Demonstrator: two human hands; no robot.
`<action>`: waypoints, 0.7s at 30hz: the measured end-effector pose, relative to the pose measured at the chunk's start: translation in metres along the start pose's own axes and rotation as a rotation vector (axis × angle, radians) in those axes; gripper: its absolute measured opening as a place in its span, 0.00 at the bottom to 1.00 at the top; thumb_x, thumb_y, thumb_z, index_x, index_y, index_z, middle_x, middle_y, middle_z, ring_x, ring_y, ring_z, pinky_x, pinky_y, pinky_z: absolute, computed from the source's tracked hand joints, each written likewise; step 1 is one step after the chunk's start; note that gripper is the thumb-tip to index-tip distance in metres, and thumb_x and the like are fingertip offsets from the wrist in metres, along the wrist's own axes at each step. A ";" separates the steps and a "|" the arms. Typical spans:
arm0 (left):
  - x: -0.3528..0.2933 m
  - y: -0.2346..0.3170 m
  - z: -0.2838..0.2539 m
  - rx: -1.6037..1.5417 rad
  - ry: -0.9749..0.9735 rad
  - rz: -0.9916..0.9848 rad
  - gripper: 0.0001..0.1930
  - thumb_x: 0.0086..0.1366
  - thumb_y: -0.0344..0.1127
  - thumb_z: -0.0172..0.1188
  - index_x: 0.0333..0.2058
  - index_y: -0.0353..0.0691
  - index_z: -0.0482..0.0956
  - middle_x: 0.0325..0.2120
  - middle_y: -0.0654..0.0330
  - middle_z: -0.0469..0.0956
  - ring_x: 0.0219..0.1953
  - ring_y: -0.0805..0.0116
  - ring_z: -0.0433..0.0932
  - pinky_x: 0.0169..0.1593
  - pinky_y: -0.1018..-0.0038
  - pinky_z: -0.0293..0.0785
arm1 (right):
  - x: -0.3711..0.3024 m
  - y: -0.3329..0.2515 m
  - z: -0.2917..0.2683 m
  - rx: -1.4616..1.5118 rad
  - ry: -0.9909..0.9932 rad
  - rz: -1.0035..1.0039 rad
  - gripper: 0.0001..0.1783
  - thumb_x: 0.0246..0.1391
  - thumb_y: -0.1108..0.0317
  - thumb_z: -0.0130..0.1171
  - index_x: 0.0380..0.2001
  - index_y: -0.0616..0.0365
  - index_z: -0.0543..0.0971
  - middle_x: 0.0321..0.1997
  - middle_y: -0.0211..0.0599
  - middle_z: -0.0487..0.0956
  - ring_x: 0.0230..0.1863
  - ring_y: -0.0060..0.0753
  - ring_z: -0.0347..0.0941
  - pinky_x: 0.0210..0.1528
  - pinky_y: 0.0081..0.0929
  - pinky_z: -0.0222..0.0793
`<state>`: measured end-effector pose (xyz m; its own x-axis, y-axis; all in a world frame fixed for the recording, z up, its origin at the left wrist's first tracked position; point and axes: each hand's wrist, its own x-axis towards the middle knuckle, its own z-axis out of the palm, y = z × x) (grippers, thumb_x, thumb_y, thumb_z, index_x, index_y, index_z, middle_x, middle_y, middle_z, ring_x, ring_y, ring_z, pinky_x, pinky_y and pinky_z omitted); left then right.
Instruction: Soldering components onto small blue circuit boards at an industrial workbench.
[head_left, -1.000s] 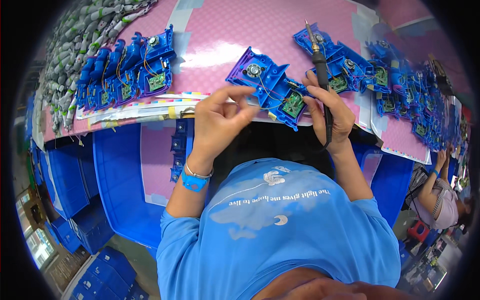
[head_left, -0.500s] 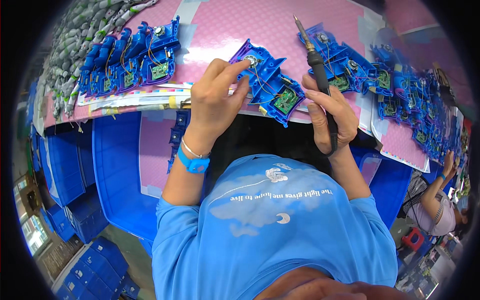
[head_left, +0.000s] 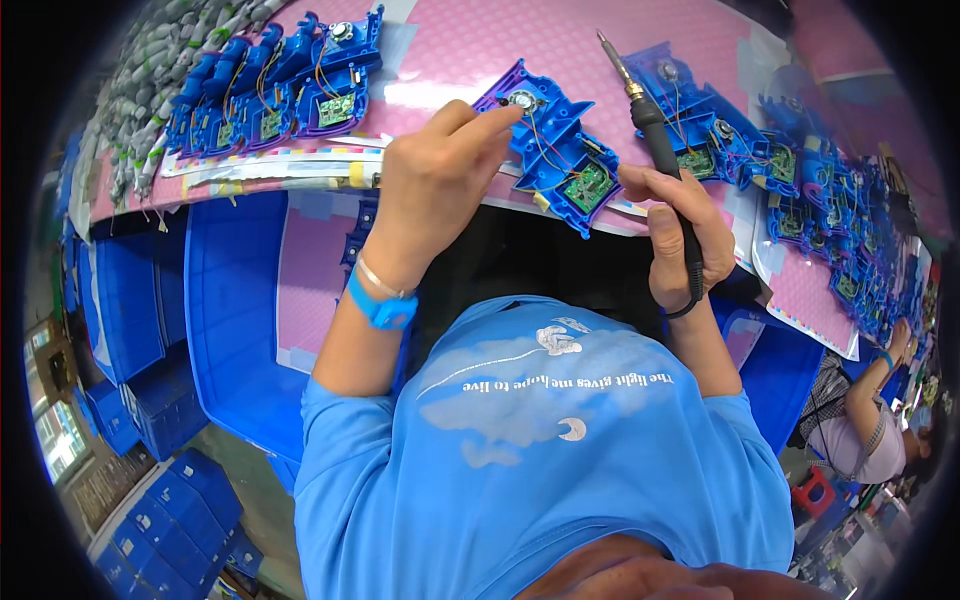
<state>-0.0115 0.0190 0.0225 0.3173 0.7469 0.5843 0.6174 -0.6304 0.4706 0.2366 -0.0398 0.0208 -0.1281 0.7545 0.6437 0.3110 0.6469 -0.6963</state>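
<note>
An opened blue plastic housing (head_left: 556, 150) lies near the table's front edge, its two halves joined by thin wires. A round silver speaker (head_left: 523, 101) sits in its far half, and a green circuit board (head_left: 588, 186) in the near half. My left hand (head_left: 440, 182) comes over from the left, its index fingertip at the speaker and the other fingers curled. No held object shows in it. My right hand (head_left: 690, 230) grips a soldering iron (head_left: 655, 135) by its black handle, right of the housing. The metal tip points up and away, clear of the housing.
More opened blue housings (head_left: 270, 95) stand in a row at the left. Others (head_left: 705, 130) lie at the right, near a large heap (head_left: 850, 225). Grey parts (head_left: 170, 70) pile up far left. Blue bins (head_left: 235, 330) sit below the table edge. Another person (head_left: 865, 430) is at far right.
The whole view has shifted slightly. My left index finger remains at the speaker, lying flatter now. The soldering iron stays in my right hand, still pointing away.
</note>
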 end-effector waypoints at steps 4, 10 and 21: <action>0.003 -0.004 0.007 0.065 -0.033 0.044 0.08 0.56 0.26 0.69 0.36 0.42 0.84 0.26 0.59 0.78 0.23 0.62 0.80 0.27 0.70 0.75 | -0.002 -0.004 0.000 -0.027 0.010 -0.063 0.14 0.66 0.71 0.56 0.50 0.68 0.78 0.38 0.54 0.85 0.40 0.41 0.82 0.48 0.38 0.76; -0.025 0.009 -0.029 -0.094 -0.224 -0.204 0.11 0.55 0.23 0.69 0.38 0.39 0.85 0.23 0.62 0.77 0.22 0.71 0.77 0.28 0.77 0.71 | -0.014 -0.008 -0.013 -0.006 0.053 0.059 0.15 0.67 0.69 0.55 0.50 0.69 0.78 0.37 0.52 0.84 0.38 0.39 0.81 0.48 0.36 0.75; -0.026 0.006 -0.018 -1.196 0.160 -0.721 0.16 0.70 0.25 0.56 0.55 0.31 0.81 0.29 0.66 0.76 0.25 0.82 0.64 0.28 0.82 0.61 | -0.002 -0.015 -0.009 0.116 -0.051 0.046 0.17 0.63 0.66 0.58 0.49 0.68 0.79 0.27 0.41 0.79 0.28 0.31 0.74 0.36 0.27 0.69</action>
<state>-0.0293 -0.0079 0.0219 0.0634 0.9980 0.0064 -0.3967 0.0193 0.9178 0.2403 -0.0517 0.0327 -0.1650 0.7865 0.5952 0.2072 0.6176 -0.7587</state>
